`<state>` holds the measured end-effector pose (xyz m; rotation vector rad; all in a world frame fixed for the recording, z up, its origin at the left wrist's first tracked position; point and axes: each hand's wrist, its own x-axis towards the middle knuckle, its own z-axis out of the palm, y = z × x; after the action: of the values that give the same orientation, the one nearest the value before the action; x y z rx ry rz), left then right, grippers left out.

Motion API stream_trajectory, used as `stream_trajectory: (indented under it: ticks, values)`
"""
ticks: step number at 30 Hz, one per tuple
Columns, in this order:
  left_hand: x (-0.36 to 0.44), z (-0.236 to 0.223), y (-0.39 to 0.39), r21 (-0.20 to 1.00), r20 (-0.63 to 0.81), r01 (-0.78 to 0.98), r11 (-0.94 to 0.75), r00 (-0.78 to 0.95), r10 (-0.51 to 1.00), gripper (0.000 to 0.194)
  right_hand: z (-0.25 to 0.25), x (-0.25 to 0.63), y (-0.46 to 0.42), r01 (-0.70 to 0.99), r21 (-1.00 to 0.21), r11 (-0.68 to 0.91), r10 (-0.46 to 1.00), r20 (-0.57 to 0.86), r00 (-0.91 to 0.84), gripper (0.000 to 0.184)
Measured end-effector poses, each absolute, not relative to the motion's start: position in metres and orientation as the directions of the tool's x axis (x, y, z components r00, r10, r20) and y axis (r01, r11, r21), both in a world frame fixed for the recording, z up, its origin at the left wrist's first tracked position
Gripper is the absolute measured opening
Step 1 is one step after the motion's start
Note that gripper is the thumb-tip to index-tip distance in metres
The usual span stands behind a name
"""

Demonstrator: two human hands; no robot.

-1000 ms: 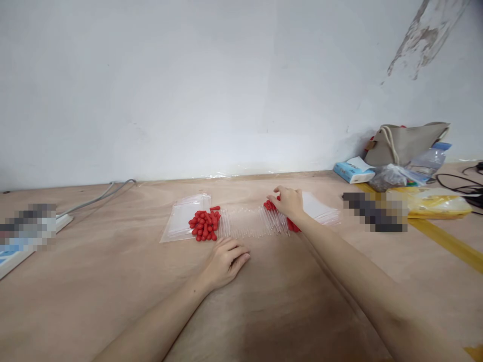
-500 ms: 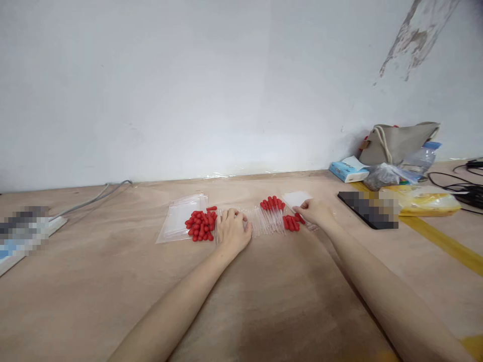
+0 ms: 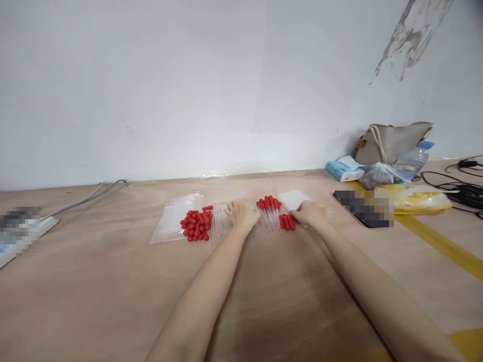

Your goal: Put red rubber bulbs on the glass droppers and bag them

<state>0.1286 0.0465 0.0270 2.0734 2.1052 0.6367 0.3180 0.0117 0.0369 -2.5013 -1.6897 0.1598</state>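
My left hand (image 3: 243, 217) lies over a row of thin clear tubes (image 3: 218, 225), its fingers spread and bent down onto them, thumb apart on the right. Left of the tubes is a heap of red rubber bulbs (image 3: 196, 225). To the right, several clear droppers (image 3: 270, 213) lie side by side with red bulbs on their far ends. My right hand (image 3: 310, 213) is closed in a pinch at a red bulb (image 3: 293, 217), at the end of a short row of loose red bulbs (image 3: 286, 222). Its fingertips partly cover that bulb.
Clear plastic bags (image 3: 173, 218) lie behind the heap on the left, and a white sheet (image 3: 292, 199) behind my right hand. Further right are a dark pixelated slab (image 3: 362, 208), a blue tissue pack (image 3: 343, 170), a yellow packet (image 3: 418, 199), a grey bag (image 3: 400, 141) and black cables (image 3: 466, 193).
My left hand has slid right along the tubes, uncovering those near the heap. My right hand has come slightly down and left to the loose bulbs. The view has shifted a little.
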Motion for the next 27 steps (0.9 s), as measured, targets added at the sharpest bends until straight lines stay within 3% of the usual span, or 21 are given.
stream_trajectory:
  ticks: [7,11,14,18,21,24,27]
  values:
    - [0.128,0.032,0.046,0.445,0.194,0.895,-0.026,-0.068,0.979,0.036,0.039,0.315,0.011,0.907,-0.209,-0.365,0.924,0.041,0.381,0.03]
    - [0.115,0.047,0.037,0.503,0.201,0.858,-0.107,0.004,0.98,0.034,0.04,0.319,0.013,0.882,-0.364,-0.3,0.919,0.138,0.369,0.029]
    - [0.095,0.061,0.019,0.522,0.249,0.82,-0.234,0.116,0.962,0.026,0.04,0.318,0.015,0.81,-0.548,-0.211,0.911,0.19,0.366,0.026]
    - [0.057,0.06,-0.013,0.486,0.352,0.719,-0.497,0.36,0.864,0.016,0.045,0.301,0.009,0.553,-0.83,0.073,0.907,0.286,0.309,0.029]
    - [0.027,0.039,-0.028,0.357,0.454,0.639,-0.682,0.519,0.724,0.013,0.052,0.274,-0.003,0.322,-0.918,0.233,0.943,0.294,0.155,0.031]
    - [0.006,0.018,-0.033,0.252,0.519,0.588,-0.769,0.588,0.62,0.009,0.052,0.243,-0.018,0.104,-0.973,0.205,0.979,0.205,-0.015,0.029]
    - [-0.005,0.007,-0.034,0.248,0.567,0.584,-0.773,0.559,0.605,0.013,0.038,0.219,-0.032,-0.05,-0.987,0.152,0.985,0.156,-0.081,0.024]
